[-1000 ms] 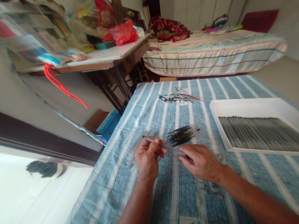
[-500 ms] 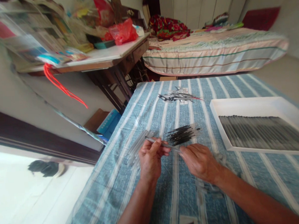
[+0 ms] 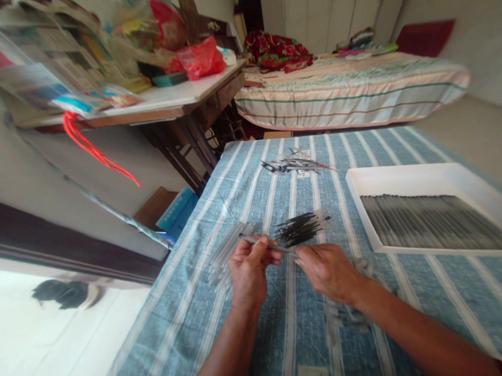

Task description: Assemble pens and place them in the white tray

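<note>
Pen (image 3: 278, 247) | through left grip (image 3: 249, 270), end at right grip (image 3: 327, 269) | both pinching it

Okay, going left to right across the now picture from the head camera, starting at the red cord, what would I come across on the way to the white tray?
Red cord, blue box, clear tubes, left hand, right hand, white tray.
</note>
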Demonstrator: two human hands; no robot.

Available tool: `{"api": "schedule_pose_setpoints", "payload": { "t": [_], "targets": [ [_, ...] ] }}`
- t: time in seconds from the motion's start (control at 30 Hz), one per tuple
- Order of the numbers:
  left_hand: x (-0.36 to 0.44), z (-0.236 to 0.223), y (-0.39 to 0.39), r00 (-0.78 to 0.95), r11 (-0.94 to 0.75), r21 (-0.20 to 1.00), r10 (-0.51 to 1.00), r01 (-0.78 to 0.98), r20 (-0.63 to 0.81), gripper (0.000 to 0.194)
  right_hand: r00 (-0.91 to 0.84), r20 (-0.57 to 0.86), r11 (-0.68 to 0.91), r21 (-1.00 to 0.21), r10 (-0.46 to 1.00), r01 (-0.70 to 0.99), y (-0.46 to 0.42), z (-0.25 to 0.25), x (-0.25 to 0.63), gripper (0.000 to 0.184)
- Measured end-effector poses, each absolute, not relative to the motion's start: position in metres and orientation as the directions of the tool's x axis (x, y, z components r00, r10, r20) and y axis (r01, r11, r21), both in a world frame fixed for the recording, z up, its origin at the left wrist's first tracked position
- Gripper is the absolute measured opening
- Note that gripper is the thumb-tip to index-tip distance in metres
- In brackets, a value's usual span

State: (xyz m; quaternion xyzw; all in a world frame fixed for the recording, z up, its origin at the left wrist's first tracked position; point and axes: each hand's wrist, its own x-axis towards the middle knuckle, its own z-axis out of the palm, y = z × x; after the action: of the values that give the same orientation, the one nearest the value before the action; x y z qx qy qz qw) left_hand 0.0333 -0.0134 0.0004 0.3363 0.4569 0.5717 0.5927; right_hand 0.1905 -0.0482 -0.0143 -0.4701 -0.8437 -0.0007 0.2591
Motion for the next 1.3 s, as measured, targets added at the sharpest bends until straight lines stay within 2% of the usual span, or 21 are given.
{"api": "schedule_pose_setpoints", "payload": {
  "t": [0.1, 0.27, 0.37, 0.47, 0.53, 0.63, 0.73, 0.8, 1.03, 1.2, 1.3],
  "targets": [
    [0.034, 0.002, -0.014, -0.049, 0.11, 0.945, 0.99, -0.308, -0.132, 0.015, -0.426, 0.354, 0.521, -0.236, 0.832, 0.821, -0.048, -0.006, 0.189, 0.015],
    [0.038, -0.001, -0.014, 0.041, 0.115, 0.968, 0.993, -0.224, -0.109, 0.017, -0.4, 0.307, 0.478, -0.243, 0.863, 0.844, -0.048, 0.009, 0.184, 0.02],
    [0.038, -0.001, -0.014, 0.062, 0.108, 0.982, 0.993, -0.153, -0.1, 0.02, -0.37, 0.253, 0.433, -0.273, 0.894, 0.859, -0.048, 0.019, 0.186, 0.02],
    [0.038, 0.001, -0.015, 0.17, 0.087, 0.994, 0.983, -0.071, -0.074, 0.023, -0.305, 0.163, 0.343, -0.321, 0.938, 0.883, -0.044, 0.028, 0.202, 0.022],
    [0.037, 0.001, -0.016, 0.244, 0.075, 0.997, 0.967, 0.009, -0.075, 0.024, -0.206, 0.107, 0.231, -0.341, 0.973, 0.911, -0.04, 0.033, 0.225, 0.023],
    [0.038, -0.004, -0.015, 0.293, 0.059, 0.982, 0.95, 0.18, -0.111, 0.022, 0.063, 0.08, -0.031, -0.354, 0.995, 0.935, -0.037, 0.034, 0.279, 0.021],
    [0.041, -0.01, -0.013, 0.325, 0.019, 0.948, 0.937, 0.319, -0.128, 0.023, 0.329, 0.018, -0.302, -0.348, 0.944, 0.887, -0.039, 0.03, 0.342, 0.019],
    [0.044, -0.011, -0.013, 0.345, -0.001, 0.931, 0.929, 0.364, -0.134, 0.024, 0.429, -0.066, -0.424, -0.343, 0.901, 0.838, -0.042, 0.025, 0.377, 0.017],
    [0.051, -0.01, -0.016, 0.39, -0.014, 0.91, 0.906, 0.414, -0.163, 0.022, 0.47, -0.277, -0.546, -0.433, 0.838, 0.717, -0.049, 0.005, 0.424, 0.017],
    [0.049, -0.015, -0.016, 0.417, -0.051, 0.898, 0.896, 0.437, -0.152, 0.022, 0.433, -0.33, -0.544, -0.471, 0.839, 0.695, -0.047, -0.002, 0.427, 0.016],
    [0.049, -0.015, -0.017, 0.426, -0.064, 0.885, 0.891, 0.461, -0.157, 0.022, 0.412, -0.352, -0.538, -0.457, 0.84, 0.708, -0.045, -0.001, 0.428, 0.023]
  ]
}}
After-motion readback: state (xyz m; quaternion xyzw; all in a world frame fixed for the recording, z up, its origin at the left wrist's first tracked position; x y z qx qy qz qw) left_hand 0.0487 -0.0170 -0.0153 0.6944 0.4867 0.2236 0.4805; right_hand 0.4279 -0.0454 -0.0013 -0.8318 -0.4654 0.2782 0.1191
